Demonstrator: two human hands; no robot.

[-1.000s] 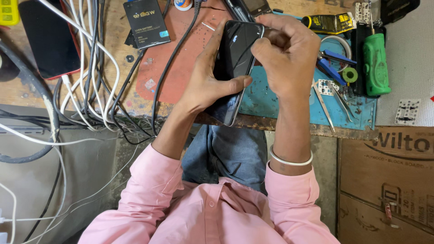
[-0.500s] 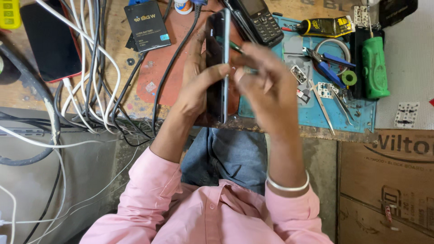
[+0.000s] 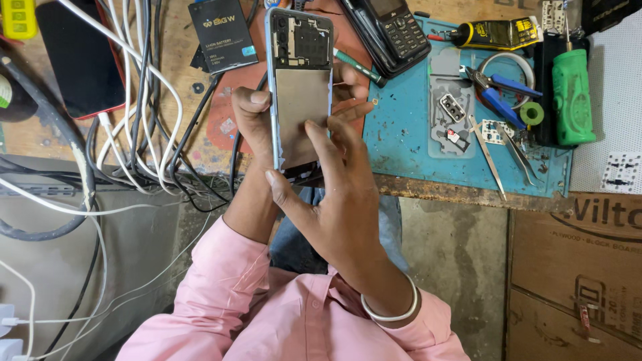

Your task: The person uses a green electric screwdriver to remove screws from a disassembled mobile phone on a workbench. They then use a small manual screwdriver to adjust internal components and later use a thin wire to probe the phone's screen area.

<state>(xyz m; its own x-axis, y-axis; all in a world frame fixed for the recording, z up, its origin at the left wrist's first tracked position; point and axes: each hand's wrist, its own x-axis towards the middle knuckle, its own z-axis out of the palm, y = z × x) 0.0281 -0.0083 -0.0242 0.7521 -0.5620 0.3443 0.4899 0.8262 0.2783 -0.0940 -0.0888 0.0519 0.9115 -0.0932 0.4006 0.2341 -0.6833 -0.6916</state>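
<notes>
The left hand point(image 3: 257, 124) grips the opened smartphone point(image 3: 299, 87) by its long edge, thumb on the near rim, fingers wrapped behind; the phone is held upright in the air over the near edge of the blue work mat point(image 3: 414, 134), its back cover off and the metal plate and dark upper board facing the camera. The right hand point(image 3: 334, 194) cups the phone's lower end, its fingertips resting on the bare plate. To do this well, I judge the phone should be held by its frame only, with pressure kept light and even on the plate.

Left of the mat lies a black rectangular battery pack point(image 3: 223, 35) with a pale label, and beyond it a dark phone in a red case point(image 3: 80, 57) among white and black cables point(image 3: 144, 107). On the mat's far edge sits a yellow-and-black glue tube point(image 3: 495, 32). Right of the mat stands a green-handled tool point(image 3: 573, 97); below the mat, a brown printed cardboard box point(image 3: 575, 267).
</notes>
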